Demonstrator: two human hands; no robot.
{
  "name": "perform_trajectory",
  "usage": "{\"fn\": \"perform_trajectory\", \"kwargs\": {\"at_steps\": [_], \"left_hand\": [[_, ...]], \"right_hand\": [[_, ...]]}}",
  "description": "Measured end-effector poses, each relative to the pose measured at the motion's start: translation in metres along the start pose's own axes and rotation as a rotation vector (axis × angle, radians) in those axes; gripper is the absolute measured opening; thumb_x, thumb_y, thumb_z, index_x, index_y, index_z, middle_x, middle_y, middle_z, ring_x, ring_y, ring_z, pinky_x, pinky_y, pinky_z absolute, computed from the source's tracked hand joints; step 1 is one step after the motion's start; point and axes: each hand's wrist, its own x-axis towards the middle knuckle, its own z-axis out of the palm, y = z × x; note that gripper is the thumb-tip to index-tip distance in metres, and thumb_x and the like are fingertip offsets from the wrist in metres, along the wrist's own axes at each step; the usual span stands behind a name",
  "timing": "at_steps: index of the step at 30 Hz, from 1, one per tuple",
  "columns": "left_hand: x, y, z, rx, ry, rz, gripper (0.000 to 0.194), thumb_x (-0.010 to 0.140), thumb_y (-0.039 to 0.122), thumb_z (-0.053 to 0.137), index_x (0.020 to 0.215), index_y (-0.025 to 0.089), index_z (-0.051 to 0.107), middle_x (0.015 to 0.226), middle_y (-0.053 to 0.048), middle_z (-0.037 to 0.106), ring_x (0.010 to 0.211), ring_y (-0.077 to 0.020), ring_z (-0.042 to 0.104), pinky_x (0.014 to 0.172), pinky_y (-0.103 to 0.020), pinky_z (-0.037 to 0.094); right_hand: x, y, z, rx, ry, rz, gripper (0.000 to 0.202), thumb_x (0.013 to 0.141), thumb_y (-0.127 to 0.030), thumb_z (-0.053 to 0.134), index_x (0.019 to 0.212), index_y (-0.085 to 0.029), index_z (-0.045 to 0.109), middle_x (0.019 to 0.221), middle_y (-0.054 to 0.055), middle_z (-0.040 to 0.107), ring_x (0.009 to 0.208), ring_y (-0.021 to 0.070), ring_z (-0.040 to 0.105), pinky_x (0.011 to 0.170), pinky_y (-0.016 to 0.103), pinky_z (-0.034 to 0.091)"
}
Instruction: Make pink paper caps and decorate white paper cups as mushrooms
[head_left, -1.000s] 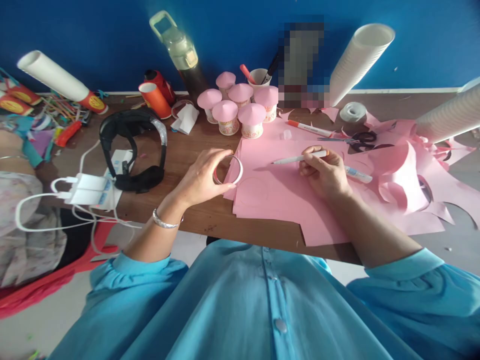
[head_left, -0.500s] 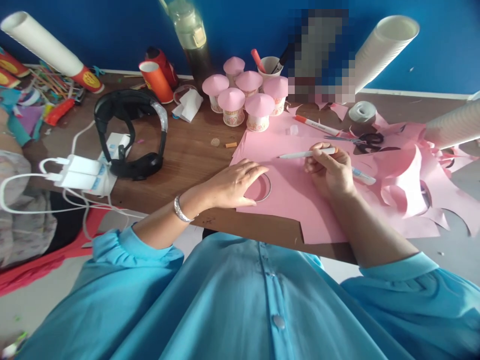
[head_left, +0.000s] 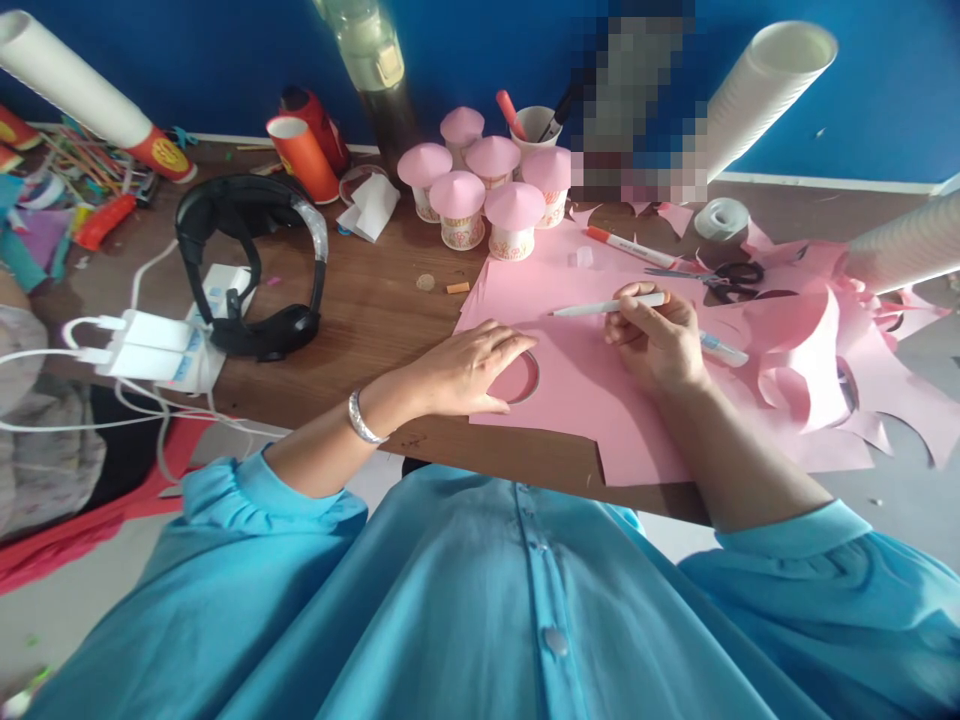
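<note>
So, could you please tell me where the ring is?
In the head view, the ring lies just right of centre on pink paper, against the left hand.

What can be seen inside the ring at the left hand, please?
Pink paper shows inside the ring. The left hand covers the ring's left side, so whatever lies beneath the hand there cannot be seen.

ok so I actually counted: six little cups with pink cone tops (head_left: 516,208), three tall white columns (head_left: 761,95) (two right, one left), one ring (head_left: 537,376), one white pen (head_left: 589,307), one flat red-and-white marker (head_left: 628,246), one pair of scissors (head_left: 739,281), one tape roll (head_left: 721,219), one black headset (head_left: 296,327), one silver bracelet (head_left: 361,418). pink sheets (head_left: 555,395) overlap too much, can't count those lol
</note>
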Motion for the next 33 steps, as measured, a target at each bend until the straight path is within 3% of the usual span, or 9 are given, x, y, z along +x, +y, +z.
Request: {"fn": "perform_trajectory", "kwargs": {"at_steps": [7,12,14,23,29,33], "left_hand": [[-0.009,-0.010,-0.018,-0.120,0.020,0.013,0.100,0.076,0.029,0.090,0.159,0.025,0.035,0.159,-0.015,0.050,0.146,-0.0323,0.049,0.123,-0.051,0.042],[-0.023,-0.033,-0.046,-0.071,0.168,-0.172,0.053,0.092,0.029,0.073,0.144,0.025,0.059,0.150,-0.009,0.061,0.141,-0.0275,0.054,0.122,-0.051,0.040],[-0.025,-0.037,-0.051,-0.050,0.194,-0.183,0.046,0.092,0.030,0.073,0.137,0.023,0.065,0.145,-0.009,0.065,0.136,-0.0273,0.058,0.119,-0.051,0.042],[0.011,-0.025,-0.044,-0.054,-0.106,-0.048,0.060,0.080,0.035,0.081,0.138,0.029,0.066,0.148,-0.006,0.061,0.138,-0.0304,0.052,0.118,-0.043,0.038],[0.023,-0.023,-0.039,0.005,-0.247,0.028,0.071,0.074,0.041,0.080,0.142,0.030,0.061,0.153,-0.003,0.058,0.140,-0.0312,0.047,0.119,-0.041,0.035],[0.024,-0.023,-0.036,0.043,-0.263,0.063,0.064,0.074,0.039,0.078,0.135,0.026,0.066,0.145,-0.005,0.063,0.134,-0.0300,0.051,0.116,-0.037,0.038]], "right_hand": [[-0.001,-0.002,0.001,0.072,0.003,0.022,0.034,0.070,-0.044,0.091,0.081,-0.022,0.069,0.063,-0.004,0.059,0.049,0.0096,0.051,0.046,0.024,0.044],[0.002,0.004,-0.006,-0.041,-0.016,-0.022,0.027,0.080,-0.045,0.081,0.084,-0.024,0.064,0.061,-0.004,0.056,0.049,0.0118,0.051,0.048,0.027,0.044],[0.004,0.004,-0.008,-0.073,-0.015,-0.013,0.025,0.081,-0.044,0.079,0.083,-0.025,0.063,0.060,-0.003,0.055,0.048,0.0123,0.050,0.047,0.029,0.043],[0.000,-0.019,0.006,0.195,0.111,0.061,0.033,0.061,-0.037,0.093,0.077,-0.019,0.071,0.057,-0.002,0.057,0.046,0.0096,0.047,0.039,0.022,0.032],[-0.003,-0.026,0.005,0.163,0.144,0.032,0.032,0.059,-0.036,0.093,0.076,-0.018,0.072,0.057,-0.004,0.056,0.047,0.0089,0.046,0.039,0.021,0.030],[-0.006,-0.024,0.002,0.128,0.131,0.029,0.031,0.061,-0.038,0.092,0.076,-0.020,0.072,0.058,-0.004,0.056,0.049,0.0088,0.046,0.040,0.022,0.028]]}}
